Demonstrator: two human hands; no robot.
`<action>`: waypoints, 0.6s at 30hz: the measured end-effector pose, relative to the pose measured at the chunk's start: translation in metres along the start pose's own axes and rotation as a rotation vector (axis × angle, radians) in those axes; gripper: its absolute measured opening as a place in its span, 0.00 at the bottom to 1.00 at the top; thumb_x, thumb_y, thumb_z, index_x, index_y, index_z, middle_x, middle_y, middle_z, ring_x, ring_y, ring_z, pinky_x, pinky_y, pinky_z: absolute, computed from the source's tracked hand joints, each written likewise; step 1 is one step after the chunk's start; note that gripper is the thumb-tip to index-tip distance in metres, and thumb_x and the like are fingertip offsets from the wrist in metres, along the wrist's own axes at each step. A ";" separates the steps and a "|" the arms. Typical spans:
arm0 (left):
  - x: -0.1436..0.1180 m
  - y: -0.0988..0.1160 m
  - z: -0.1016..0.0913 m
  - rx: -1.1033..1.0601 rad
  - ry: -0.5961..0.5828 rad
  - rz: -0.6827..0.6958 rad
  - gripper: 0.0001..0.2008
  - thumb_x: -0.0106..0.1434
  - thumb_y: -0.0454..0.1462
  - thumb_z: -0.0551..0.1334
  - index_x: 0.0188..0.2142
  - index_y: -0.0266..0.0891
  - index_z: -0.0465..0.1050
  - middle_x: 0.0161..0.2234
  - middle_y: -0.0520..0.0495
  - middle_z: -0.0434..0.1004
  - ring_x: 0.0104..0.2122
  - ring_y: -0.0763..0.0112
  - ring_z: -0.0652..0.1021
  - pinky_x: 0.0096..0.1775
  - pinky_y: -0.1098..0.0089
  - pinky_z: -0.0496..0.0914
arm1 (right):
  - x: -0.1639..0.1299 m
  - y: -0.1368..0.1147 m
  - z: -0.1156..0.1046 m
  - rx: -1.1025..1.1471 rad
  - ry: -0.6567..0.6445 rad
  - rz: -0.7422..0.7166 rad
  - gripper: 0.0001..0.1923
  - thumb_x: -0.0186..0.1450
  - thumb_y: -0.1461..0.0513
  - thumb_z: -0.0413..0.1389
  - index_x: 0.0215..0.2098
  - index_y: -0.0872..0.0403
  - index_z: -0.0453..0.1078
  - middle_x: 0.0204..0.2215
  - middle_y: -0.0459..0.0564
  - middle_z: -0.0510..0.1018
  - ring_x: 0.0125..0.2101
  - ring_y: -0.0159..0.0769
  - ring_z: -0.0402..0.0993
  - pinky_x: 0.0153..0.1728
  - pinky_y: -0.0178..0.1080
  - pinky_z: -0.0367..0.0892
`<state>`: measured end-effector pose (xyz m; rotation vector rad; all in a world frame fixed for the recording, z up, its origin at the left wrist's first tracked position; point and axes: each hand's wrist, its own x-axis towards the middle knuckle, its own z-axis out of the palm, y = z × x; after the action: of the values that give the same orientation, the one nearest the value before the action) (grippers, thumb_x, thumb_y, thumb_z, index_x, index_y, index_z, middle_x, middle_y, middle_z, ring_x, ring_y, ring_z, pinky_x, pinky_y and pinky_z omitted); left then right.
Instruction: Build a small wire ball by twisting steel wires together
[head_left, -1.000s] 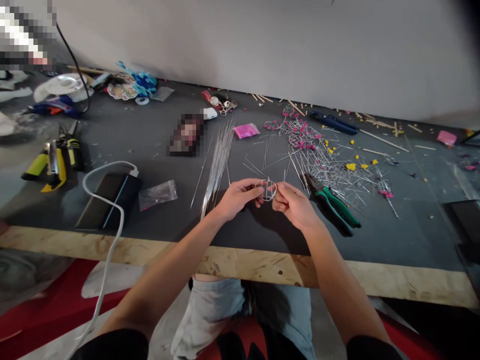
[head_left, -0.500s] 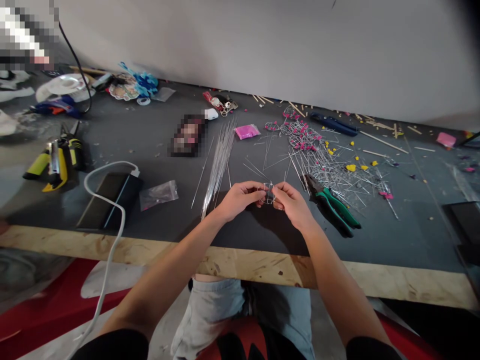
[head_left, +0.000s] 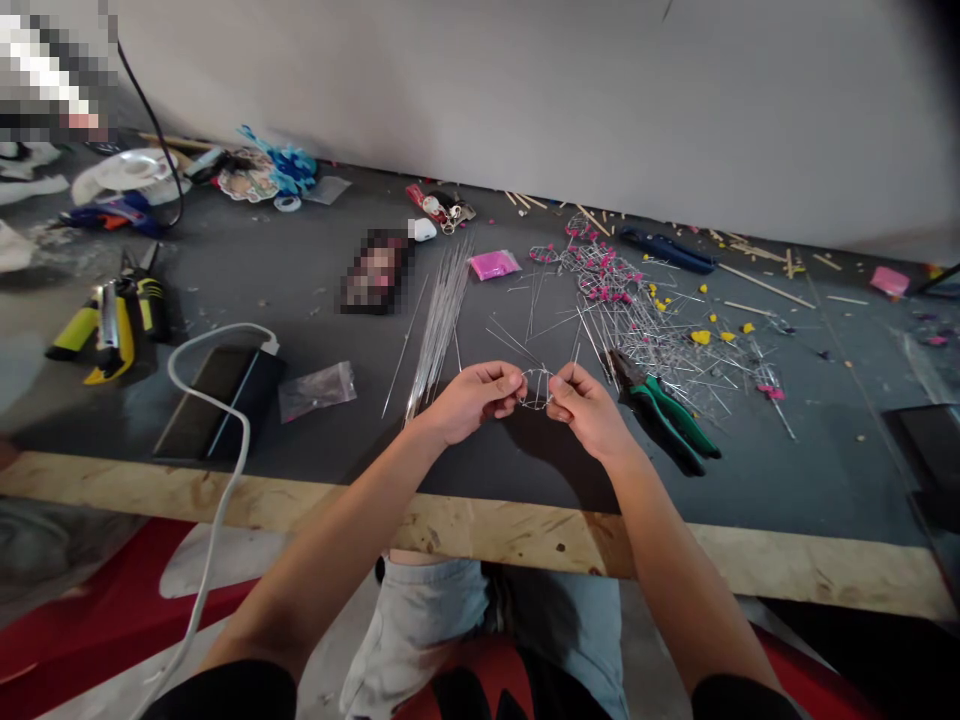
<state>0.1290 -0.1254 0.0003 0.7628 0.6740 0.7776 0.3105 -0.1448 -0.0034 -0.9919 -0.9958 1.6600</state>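
My left hand and my right hand are held close together just above the dark tabletop. Between their fingertips sits a small bent wire piece, gripped on its left side by the left fingers and on its right side by the right fingers. Green-handled pliers lie just right of my right hand. A bundle of straight wires lies beyond my left hand.
A heap of wire pieces with pink and yellow beads spreads at the back right. A phone on a white cable, a clear bag and yellow-black tools lie to the left. The wooden table edge runs in front.
Both hands have worked the wire piece: they drew closer together half a second ago, then eased apart slightly, and the wire shape looks turned between the fingers.
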 end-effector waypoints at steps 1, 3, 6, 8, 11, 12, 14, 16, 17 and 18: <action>-0.001 0.001 0.000 -0.041 -0.030 -0.024 0.10 0.56 0.40 0.65 0.28 0.33 0.69 0.25 0.51 0.69 0.20 0.83 0.66 0.21 0.78 0.57 | 0.000 0.000 0.001 0.030 -0.004 0.006 0.15 0.60 0.56 0.59 0.24 0.54 0.58 0.17 0.36 0.53 0.17 0.21 0.48 0.21 0.32 0.46; -0.002 0.001 0.000 -0.103 -0.071 -0.061 0.10 0.55 0.39 0.66 0.29 0.34 0.70 0.23 0.52 0.68 0.19 0.83 0.66 0.20 0.79 0.57 | -0.001 -0.001 0.003 0.083 -0.010 0.024 0.16 0.59 0.57 0.60 0.23 0.54 0.58 0.17 0.37 0.53 0.17 0.22 0.47 0.21 0.31 0.46; -0.003 0.000 -0.003 -0.140 -0.107 -0.094 0.10 0.55 0.39 0.67 0.31 0.34 0.70 0.22 0.52 0.69 0.19 0.82 0.67 0.20 0.79 0.60 | -0.002 0.000 0.005 0.144 -0.028 0.051 0.17 0.58 0.57 0.61 0.23 0.54 0.58 0.18 0.37 0.53 0.18 0.23 0.48 0.21 0.31 0.47; -0.002 -0.002 -0.005 -0.141 -0.123 -0.105 0.09 0.55 0.38 0.66 0.31 0.33 0.71 0.22 0.51 0.70 0.19 0.81 0.68 0.20 0.79 0.62 | -0.002 0.001 0.005 0.171 -0.042 0.058 0.17 0.58 0.57 0.61 0.23 0.54 0.58 0.18 0.38 0.55 0.19 0.23 0.49 0.21 0.31 0.47; -0.002 -0.003 -0.007 -0.146 -0.131 -0.110 0.08 0.57 0.37 0.65 0.32 0.32 0.72 0.23 0.51 0.71 0.19 0.81 0.69 0.21 0.79 0.65 | -0.002 0.002 0.005 0.195 -0.053 0.059 0.16 0.58 0.57 0.61 0.23 0.54 0.58 0.18 0.38 0.56 0.19 0.24 0.50 0.21 0.31 0.47; -0.002 -0.004 -0.008 -0.151 -0.133 -0.107 0.07 0.57 0.36 0.65 0.32 0.33 0.72 0.23 0.51 0.71 0.19 0.81 0.70 0.21 0.79 0.65 | -0.002 0.002 0.004 0.197 -0.054 0.061 0.16 0.58 0.57 0.61 0.23 0.54 0.58 0.18 0.38 0.56 0.19 0.24 0.50 0.21 0.31 0.48; -0.002 -0.004 -0.009 -0.159 -0.142 -0.103 0.07 0.57 0.36 0.65 0.32 0.33 0.72 0.22 0.51 0.72 0.19 0.81 0.71 0.21 0.79 0.66 | -0.002 0.003 0.004 0.197 -0.061 0.066 0.16 0.58 0.57 0.61 0.24 0.54 0.58 0.19 0.39 0.57 0.20 0.24 0.50 0.21 0.31 0.48; -0.002 -0.004 -0.009 -0.162 -0.147 -0.106 0.07 0.57 0.36 0.65 0.32 0.33 0.72 0.22 0.51 0.73 0.19 0.80 0.71 0.20 0.79 0.66 | -0.002 0.003 0.003 0.195 -0.073 0.069 0.16 0.58 0.57 0.61 0.24 0.53 0.58 0.19 0.39 0.57 0.20 0.24 0.50 0.21 0.31 0.48; -0.002 -0.004 -0.009 -0.162 -0.149 -0.109 0.07 0.57 0.37 0.65 0.32 0.34 0.72 0.22 0.51 0.73 0.19 0.80 0.71 0.20 0.79 0.67 | -0.003 0.003 0.003 0.194 -0.080 0.069 0.16 0.58 0.57 0.61 0.24 0.53 0.58 0.19 0.39 0.57 0.20 0.24 0.50 0.21 0.31 0.48; -0.002 -0.004 -0.009 -0.164 -0.150 -0.110 0.07 0.56 0.37 0.65 0.31 0.34 0.72 0.22 0.51 0.73 0.19 0.80 0.71 0.20 0.79 0.67 | -0.003 0.003 0.003 0.192 -0.085 0.069 0.16 0.58 0.57 0.61 0.24 0.53 0.58 0.19 0.39 0.57 0.20 0.24 0.50 0.21 0.31 0.48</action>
<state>0.1225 -0.1263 -0.0072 0.6224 0.5063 0.6593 0.3073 -0.1488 -0.0046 -0.8421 -0.8467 1.8299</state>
